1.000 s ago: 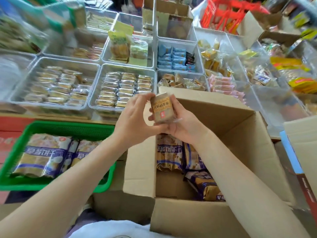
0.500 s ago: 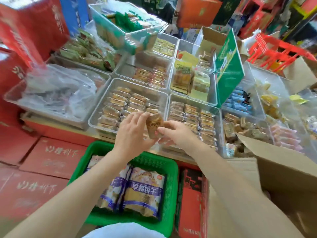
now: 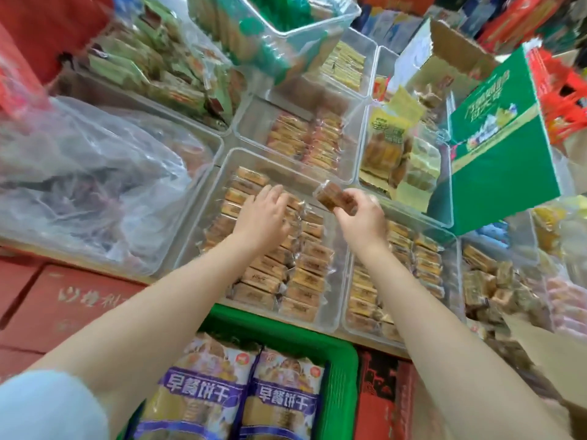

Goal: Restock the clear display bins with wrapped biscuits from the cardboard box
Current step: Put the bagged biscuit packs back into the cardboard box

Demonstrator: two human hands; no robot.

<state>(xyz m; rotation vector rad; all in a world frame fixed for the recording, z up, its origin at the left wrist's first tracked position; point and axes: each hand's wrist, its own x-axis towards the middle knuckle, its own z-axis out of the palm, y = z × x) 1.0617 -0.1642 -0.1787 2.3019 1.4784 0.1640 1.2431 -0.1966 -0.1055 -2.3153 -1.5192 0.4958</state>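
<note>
My right hand (image 3: 362,217) pinches a wrapped biscuit (image 3: 333,195); at its nine o'clock, my left hand (image 3: 263,217) rests fingers-apart on the bin's (image 3: 330,315) biscuits.

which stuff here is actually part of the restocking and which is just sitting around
Part of the job:
- wrapped biscuit pinched in right hand
- left hand on the packets
- clear bin under both hands

Just lying about:
- green basket
- green carton
- plastic bag
</note>
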